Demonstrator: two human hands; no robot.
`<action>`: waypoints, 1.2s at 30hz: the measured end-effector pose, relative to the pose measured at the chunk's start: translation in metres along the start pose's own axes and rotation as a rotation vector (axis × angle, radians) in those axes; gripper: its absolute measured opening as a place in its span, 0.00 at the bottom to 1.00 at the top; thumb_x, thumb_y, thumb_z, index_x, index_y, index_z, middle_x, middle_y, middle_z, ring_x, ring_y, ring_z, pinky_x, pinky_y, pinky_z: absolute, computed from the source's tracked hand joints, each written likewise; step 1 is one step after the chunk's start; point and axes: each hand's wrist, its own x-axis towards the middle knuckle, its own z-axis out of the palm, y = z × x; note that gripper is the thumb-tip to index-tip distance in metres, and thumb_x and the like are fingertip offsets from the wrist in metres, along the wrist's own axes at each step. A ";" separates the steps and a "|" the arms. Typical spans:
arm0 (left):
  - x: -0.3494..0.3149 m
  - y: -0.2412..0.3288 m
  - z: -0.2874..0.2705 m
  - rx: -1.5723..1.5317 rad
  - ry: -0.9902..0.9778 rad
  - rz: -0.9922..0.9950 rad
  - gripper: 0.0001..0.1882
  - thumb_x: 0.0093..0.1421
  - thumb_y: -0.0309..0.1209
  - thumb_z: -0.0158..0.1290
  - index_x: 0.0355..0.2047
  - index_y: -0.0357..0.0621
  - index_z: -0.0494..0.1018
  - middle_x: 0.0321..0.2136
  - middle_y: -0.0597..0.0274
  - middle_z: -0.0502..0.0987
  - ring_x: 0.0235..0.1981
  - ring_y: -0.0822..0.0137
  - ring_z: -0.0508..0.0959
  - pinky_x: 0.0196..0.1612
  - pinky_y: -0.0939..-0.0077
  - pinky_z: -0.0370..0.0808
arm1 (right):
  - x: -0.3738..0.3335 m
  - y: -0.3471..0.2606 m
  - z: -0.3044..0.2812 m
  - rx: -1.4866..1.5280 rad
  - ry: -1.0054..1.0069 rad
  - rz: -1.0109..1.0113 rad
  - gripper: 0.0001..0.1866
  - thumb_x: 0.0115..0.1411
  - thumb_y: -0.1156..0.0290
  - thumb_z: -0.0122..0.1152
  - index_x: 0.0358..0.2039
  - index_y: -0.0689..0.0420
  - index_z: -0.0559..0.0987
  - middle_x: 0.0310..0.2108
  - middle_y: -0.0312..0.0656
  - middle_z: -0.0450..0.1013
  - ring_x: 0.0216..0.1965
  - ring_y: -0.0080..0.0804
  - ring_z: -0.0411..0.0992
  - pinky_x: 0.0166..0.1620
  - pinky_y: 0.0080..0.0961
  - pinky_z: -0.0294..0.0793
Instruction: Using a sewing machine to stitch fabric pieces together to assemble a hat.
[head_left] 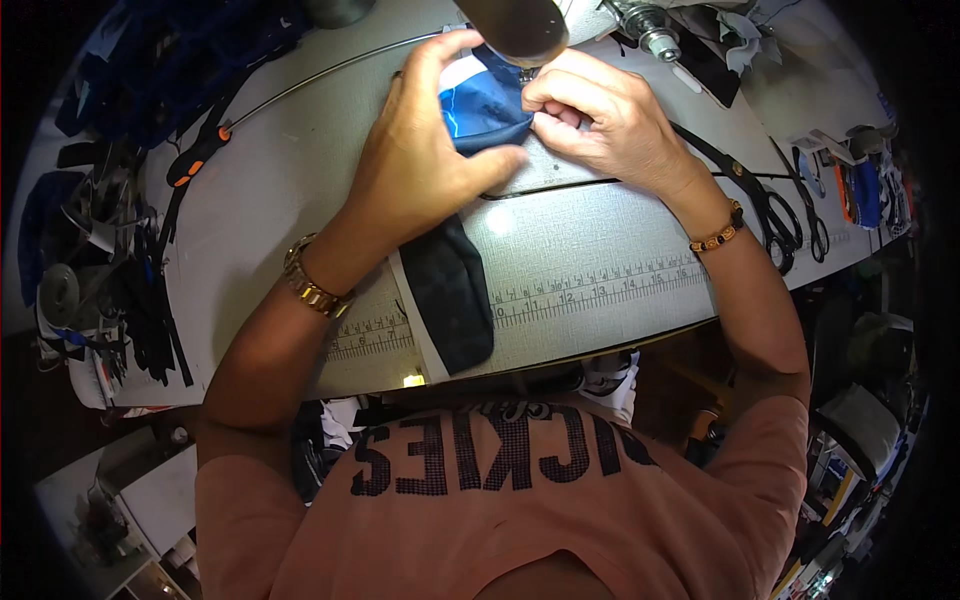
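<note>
A blue fabric piece (487,108) with a white patch and a dark, folded lower edge lies under the head of a sewing machine (512,28). My left hand (425,135) spreads around its left side, thumb and index finger wide apart, resting against the cloth. At the cloth's right edge, close to the needle area, my right hand (605,115) is closed, pinching the fabric between thumb and fingertips. The machine head hides the needle and part of the cloth. Below my left wrist, a dark fabric strip (448,300) with a pale border hangs toward the table's front edge.
Black-handled scissors (775,215) and smaller snips (818,235) lie at right, near a dark phone-like slab (712,75). An orange-and-black screwdriver (200,155) lies at left beside black straps (150,300). A printed ruler (570,295) runs along the table front.
</note>
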 end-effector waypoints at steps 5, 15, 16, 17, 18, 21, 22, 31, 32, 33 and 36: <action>0.007 0.000 0.007 0.446 0.075 0.346 0.14 0.45 0.42 0.66 0.31 0.54 0.78 0.39 0.71 0.76 0.44 0.67 0.73 0.45 0.70 0.63 | 0.001 -0.006 -0.004 0.015 -0.007 0.023 0.06 0.50 0.80 0.65 0.30 0.61 0.78 0.27 0.36 0.73 0.25 0.23 0.70 0.30 0.19 0.72; 0.009 -0.015 -0.002 0.339 0.039 0.385 0.09 0.48 0.34 0.64 0.31 0.52 0.81 0.30 0.75 0.80 0.39 0.70 0.76 0.42 0.72 0.63 | -0.005 0.026 -0.001 -0.069 -0.001 -0.039 0.09 0.53 0.74 0.66 0.36 0.60 0.81 0.32 0.39 0.76 0.31 0.29 0.74 0.35 0.22 0.74; 0.008 -0.015 -0.002 0.310 0.033 0.367 0.09 0.49 0.34 0.64 0.32 0.52 0.81 0.30 0.74 0.80 0.39 0.70 0.76 0.42 0.72 0.63 | -0.004 0.025 0.001 -0.067 0.000 -0.038 0.09 0.53 0.74 0.66 0.36 0.60 0.81 0.32 0.39 0.76 0.31 0.29 0.74 0.35 0.22 0.74; 0.008 -0.016 -0.001 0.310 0.031 0.366 0.09 0.49 0.34 0.64 0.32 0.52 0.81 0.30 0.74 0.80 0.39 0.70 0.76 0.42 0.72 0.63 | -0.004 0.023 0.003 -0.072 0.004 -0.053 0.08 0.53 0.73 0.66 0.34 0.60 0.81 0.31 0.40 0.75 0.31 0.32 0.74 0.35 0.25 0.75; 0.008 -0.016 -0.001 0.307 0.031 0.368 0.09 0.49 0.34 0.64 0.32 0.52 0.81 0.30 0.74 0.80 0.38 0.70 0.76 0.41 0.73 0.63 | -0.005 0.023 0.005 -0.077 0.009 -0.068 0.08 0.53 0.72 0.66 0.32 0.60 0.80 0.30 0.41 0.74 0.30 0.36 0.74 0.35 0.28 0.75; 0.008 -0.014 0.000 0.303 0.037 0.387 0.08 0.49 0.33 0.64 0.31 0.52 0.81 0.29 0.73 0.80 0.37 0.70 0.76 0.41 0.74 0.63 | -0.003 0.021 0.002 -0.054 -0.004 -0.075 0.08 0.53 0.72 0.65 0.32 0.60 0.79 0.29 0.42 0.73 0.29 0.37 0.73 0.34 0.28 0.74; 0.008 -0.013 0.001 0.306 0.040 0.404 0.08 0.49 0.33 0.64 0.31 0.51 0.81 0.29 0.73 0.80 0.36 0.70 0.76 0.41 0.74 0.64 | -0.003 0.021 0.000 -0.050 -0.014 -0.079 0.07 0.53 0.72 0.65 0.32 0.60 0.79 0.29 0.42 0.72 0.29 0.37 0.73 0.33 0.28 0.74; -0.009 0.008 0.011 0.425 -0.084 0.534 0.04 0.52 0.29 0.56 0.29 0.48 0.78 0.28 0.69 0.76 0.34 0.69 0.77 0.40 0.73 0.69 | -0.011 0.013 -0.032 0.010 -0.316 -0.119 0.15 0.48 0.79 0.64 0.39 0.57 0.83 0.24 0.38 0.67 0.25 0.30 0.67 0.30 0.28 0.68; -0.011 0.009 0.011 0.438 -0.103 0.542 0.04 0.53 0.29 0.55 0.30 0.48 0.78 0.28 0.69 0.76 0.34 0.69 0.78 0.39 0.74 0.70 | -0.012 0.012 -0.036 0.006 -0.374 -0.107 0.17 0.47 0.80 0.64 0.40 0.56 0.83 0.24 0.37 0.67 0.24 0.29 0.66 0.29 0.27 0.68; -0.012 0.008 0.011 0.444 -0.074 0.579 0.05 0.54 0.30 0.53 0.30 0.48 0.79 0.28 0.68 0.76 0.34 0.69 0.78 0.38 0.75 0.70 | -0.012 0.012 -0.037 -0.003 -0.392 -0.105 0.19 0.46 0.80 0.64 0.41 0.54 0.84 0.22 0.35 0.66 0.24 0.27 0.65 0.29 0.26 0.67; -0.014 0.006 0.009 0.419 -0.099 0.586 0.06 0.54 0.30 0.54 0.31 0.48 0.79 0.29 0.68 0.76 0.33 0.69 0.78 0.38 0.75 0.70 | -0.014 0.012 -0.040 0.032 -0.430 -0.088 0.19 0.47 0.81 0.64 0.41 0.53 0.84 0.20 0.35 0.65 0.23 0.27 0.65 0.28 0.26 0.66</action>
